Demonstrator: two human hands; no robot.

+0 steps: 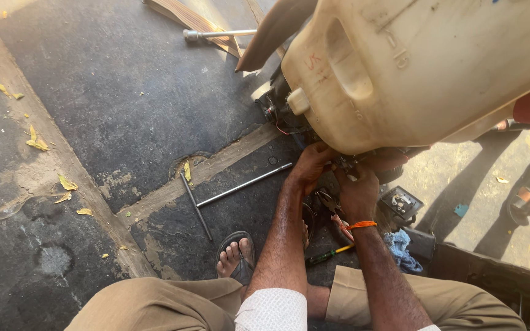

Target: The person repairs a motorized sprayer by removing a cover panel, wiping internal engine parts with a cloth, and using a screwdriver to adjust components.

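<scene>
Left hand [310,167] and right hand [358,195] curled on dark greasy metal engine part [345,164] at twelve o'clock, beneath cream plastic jerrycan [412,67]; probably heavy, stiff, slippery (exact grip hidden); best held by outer edges.

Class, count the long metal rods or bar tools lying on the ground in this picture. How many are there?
3. One rod lies slanted left of the left hand; a second rod crosses its lower end; a third rod lies at the top by a wooden plank. Others may be hidden.
</scene>
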